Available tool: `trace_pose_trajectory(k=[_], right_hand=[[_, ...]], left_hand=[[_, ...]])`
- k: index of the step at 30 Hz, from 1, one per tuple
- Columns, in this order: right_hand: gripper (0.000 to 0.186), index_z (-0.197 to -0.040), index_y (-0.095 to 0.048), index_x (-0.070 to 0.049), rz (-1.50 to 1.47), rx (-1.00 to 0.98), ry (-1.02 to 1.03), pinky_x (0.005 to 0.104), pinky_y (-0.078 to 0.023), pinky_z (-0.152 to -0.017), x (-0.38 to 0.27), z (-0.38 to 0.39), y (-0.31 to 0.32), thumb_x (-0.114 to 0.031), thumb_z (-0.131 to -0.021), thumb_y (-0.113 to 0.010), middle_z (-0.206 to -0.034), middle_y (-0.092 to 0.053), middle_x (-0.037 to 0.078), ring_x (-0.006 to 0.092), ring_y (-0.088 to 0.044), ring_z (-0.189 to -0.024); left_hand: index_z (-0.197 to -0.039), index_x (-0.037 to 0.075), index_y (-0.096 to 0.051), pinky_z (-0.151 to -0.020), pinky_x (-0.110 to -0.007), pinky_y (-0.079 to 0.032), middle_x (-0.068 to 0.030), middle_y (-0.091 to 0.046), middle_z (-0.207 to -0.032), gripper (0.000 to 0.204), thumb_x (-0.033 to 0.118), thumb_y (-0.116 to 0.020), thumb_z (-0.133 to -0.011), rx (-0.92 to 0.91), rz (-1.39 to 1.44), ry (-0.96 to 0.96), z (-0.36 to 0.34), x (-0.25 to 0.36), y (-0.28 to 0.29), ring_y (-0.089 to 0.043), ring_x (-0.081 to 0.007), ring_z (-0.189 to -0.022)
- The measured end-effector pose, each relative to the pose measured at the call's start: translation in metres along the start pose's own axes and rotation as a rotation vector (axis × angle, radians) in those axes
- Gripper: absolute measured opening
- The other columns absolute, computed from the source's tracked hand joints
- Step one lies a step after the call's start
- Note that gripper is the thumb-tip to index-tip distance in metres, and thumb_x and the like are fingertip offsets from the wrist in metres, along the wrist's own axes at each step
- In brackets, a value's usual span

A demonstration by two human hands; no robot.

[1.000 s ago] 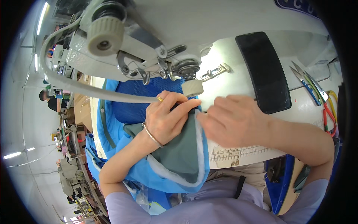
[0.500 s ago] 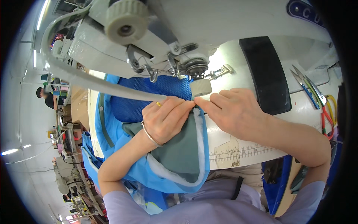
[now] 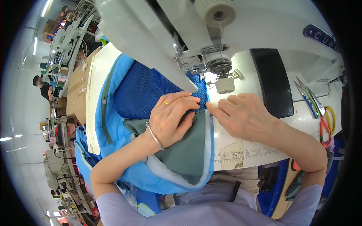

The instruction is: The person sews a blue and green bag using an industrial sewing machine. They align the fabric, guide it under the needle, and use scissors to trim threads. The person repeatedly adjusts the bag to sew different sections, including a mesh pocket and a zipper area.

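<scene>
Under the sewing machine (image 3: 222, 69) lies a blue fabric piece (image 3: 151, 177) with a dark blue mesh panel (image 3: 141, 90), a grey-green panel (image 3: 184, 154) and a fluffy white edge strip (image 3: 207, 143). My left hand (image 3: 169, 118), wearing a ring and a bangle, rests on the seam between mesh and grey-green cloth, its fingers bent and gripping the cloth. My right hand (image 3: 241, 116) has its fingers curled, with the index fingertip and thumb closed at the fabric's right edge, just below the presser foot area. The thumb is mostly hidden.
Right of the needle a black curved pad (image 3: 271, 83) lies on the white machine bed. Scissors (image 3: 315, 98) with coloured handles are farther right. A printed ruler strip (image 3: 247, 153) runs along the near table edge. A person (image 3: 43, 88) and other sewing machines are at far left.
The view has shifted, so the machine head appears farther right. My hands, whose fingertips met at the seam, are now slightly apart, and more mesh shows between them and the needle.
</scene>
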State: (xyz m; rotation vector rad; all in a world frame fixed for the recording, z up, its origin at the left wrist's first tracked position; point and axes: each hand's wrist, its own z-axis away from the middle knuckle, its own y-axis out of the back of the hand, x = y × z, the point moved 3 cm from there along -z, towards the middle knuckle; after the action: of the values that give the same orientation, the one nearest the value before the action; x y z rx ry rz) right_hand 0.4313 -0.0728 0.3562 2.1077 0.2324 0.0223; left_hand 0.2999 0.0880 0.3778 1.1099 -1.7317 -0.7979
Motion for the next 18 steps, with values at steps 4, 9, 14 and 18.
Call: trace_pose_trajectory(k=[4,9,14,18], right_hand=[[0.034,-0.106,-0.071,0.002,0.097,-0.017,0.070,0.0267,-0.044,-0.053,-0.0022,-0.0012,0.0005,-0.011,-0.075,-0.071,-0.073,-0.055,0.000,0.0127,-0.058,-0.064],[0.034,-0.107,-0.072,0.002,0.167,-0.054,0.091,0.0254,-0.041,-0.051,-0.0063,-0.0023,0.0052,-0.011,-0.075,-0.071,-0.071,-0.053,-0.001,0.0114,-0.055,-0.062],[0.033,-0.107,-0.072,0.001,0.184,-0.069,0.099,0.0249,-0.040,-0.050,-0.0078,-0.0039,0.0074,-0.011,-0.077,-0.071,-0.070,-0.051,-0.002,0.0105,-0.053,-0.061],[0.033,-0.108,-0.072,0.001,0.181,-0.086,0.102,0.0248,-0.040,-0.050,-0.0080,-0.0047,0.0078,-0.011,-0.078,-0.071,-0.070,-0.050,-0.002,0.0105,-0.053,-0.062]], left_hand=[[-0.110,0.004,-0.071,-0.092,-0.040,-0.053,-0.0077,-0.073,-0.111,0.037,-0.004,-0.070,-0.074,0.005,-0.075,-0.055,0.0005,-0.0008,-0.0003,-0.068,-0.0311,-0.110],[-0.112,0.006,-0.073,-0.084,-0.038,-0.055,-0.0072,-0.072,-0.114,0.043,0.001,-0.069,-0.069,0.020,-0.153,-0.163,-0.0004,-0.0011,0.0003,-0.068,-0.0291,-0.106],[-0.110,0.005,-0.073,-0.082,-0.038,-0.055,-0.0074,-0.069,-0.119,0.042,0.003,-0.071,-0.068,0.031,-0.204,-0.203,0.0020,-0.0029,-0.0031,-0.066,-0.0268,-0.106],[-0.109,0.003,-0.073,-0.083,-0.038,-0.054,-0.0075,-0.068,-0.120,0.042,0.004,-0.071,-0.067,-0.035,-0.215,-0.139,0.0005,0.0005,-0.0013,-0.065,-0.0264,-0.105]])
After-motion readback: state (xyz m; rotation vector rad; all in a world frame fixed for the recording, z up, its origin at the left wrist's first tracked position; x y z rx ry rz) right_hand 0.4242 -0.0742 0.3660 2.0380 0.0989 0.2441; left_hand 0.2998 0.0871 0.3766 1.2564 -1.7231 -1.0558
